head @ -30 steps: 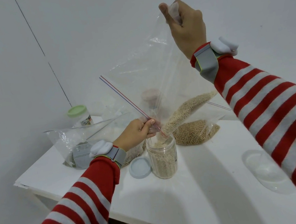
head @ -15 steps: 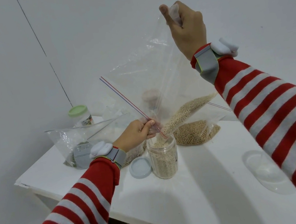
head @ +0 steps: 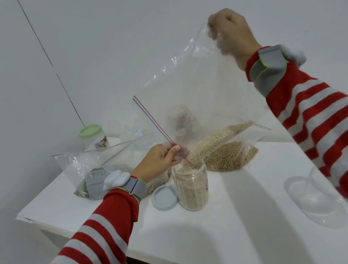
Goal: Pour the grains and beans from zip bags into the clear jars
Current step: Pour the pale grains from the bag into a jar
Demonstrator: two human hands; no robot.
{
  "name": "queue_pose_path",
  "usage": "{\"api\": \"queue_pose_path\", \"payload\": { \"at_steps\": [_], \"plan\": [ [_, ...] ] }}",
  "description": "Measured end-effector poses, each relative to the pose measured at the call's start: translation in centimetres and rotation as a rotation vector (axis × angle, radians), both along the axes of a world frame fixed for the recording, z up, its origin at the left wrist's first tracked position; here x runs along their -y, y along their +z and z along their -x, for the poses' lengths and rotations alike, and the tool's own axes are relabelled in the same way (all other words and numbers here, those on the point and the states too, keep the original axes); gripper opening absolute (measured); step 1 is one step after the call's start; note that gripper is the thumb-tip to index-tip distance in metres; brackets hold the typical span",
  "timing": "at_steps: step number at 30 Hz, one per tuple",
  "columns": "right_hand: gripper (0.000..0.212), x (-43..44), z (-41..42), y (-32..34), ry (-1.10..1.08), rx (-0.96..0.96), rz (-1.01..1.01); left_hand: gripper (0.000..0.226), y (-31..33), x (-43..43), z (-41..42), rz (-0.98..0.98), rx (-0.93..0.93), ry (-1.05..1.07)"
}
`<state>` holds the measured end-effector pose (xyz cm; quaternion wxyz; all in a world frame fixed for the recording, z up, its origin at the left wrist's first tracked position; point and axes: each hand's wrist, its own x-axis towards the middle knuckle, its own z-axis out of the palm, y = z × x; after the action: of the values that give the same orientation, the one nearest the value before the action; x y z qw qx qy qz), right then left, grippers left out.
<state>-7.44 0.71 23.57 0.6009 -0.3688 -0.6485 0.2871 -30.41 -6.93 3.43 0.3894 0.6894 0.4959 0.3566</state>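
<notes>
Single head cam, looks fwd & down at white table (close, wide-angle); no 2nd view.

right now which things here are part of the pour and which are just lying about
In use: zip bag, open jar, left hand, right hand.
Lying about: blue lid, green-lid jar, bean bag.

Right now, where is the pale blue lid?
In the head view, the pale blue lid lies flat on the white table, immediately left of the clear jar and just below the left hand.
</notes>
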Motion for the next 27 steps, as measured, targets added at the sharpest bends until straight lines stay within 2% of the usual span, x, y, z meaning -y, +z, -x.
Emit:
{"api": "queue_pose_path", "payload": {
  "at_steps": [7,13,20,21,24,26,27],
  "plan": [
    [0.027,-0.4,-4.3,0.5,0.015,0.029,-0.031,0.028,0.2,-0.2,0.1,0.010,-0.026,-0.013],
    [0.021,-0.2,-4.8,0.8,-0.001,0.053,-0.004,0.027,0.4,-0.3,0.1,0.049,0.003,-0.029],
    [0.023,0.3,-4.3,1.5,-0.002,0.151,-0.012,0.028,0.4,-0.1,0.4,0.046,-0.010,-0.015],
    [0.024,0.4,-4.3,1.6,0.003,0.149,-0.007,0.030,0.5,0.0,0.4,0.036,-0.008,-0.011],
    [0.027,0.8,-4.1,1.8,0.013,0.158,0.007,0.059,1.5,0.1,-0.1,0.072,0.085,0.037],
    [0.028,0.9,-4.0,1.7,0.019,0.176,0.018,0.062,2.0,0.1,-0.5,0.104,0.126,0.028],
    [0.028,0.9,-3.9,1.6,0.022,0.182,0.020,0.056,2.1,0.1,-0.6,0.105,0.127,0.016]
  ]
}}
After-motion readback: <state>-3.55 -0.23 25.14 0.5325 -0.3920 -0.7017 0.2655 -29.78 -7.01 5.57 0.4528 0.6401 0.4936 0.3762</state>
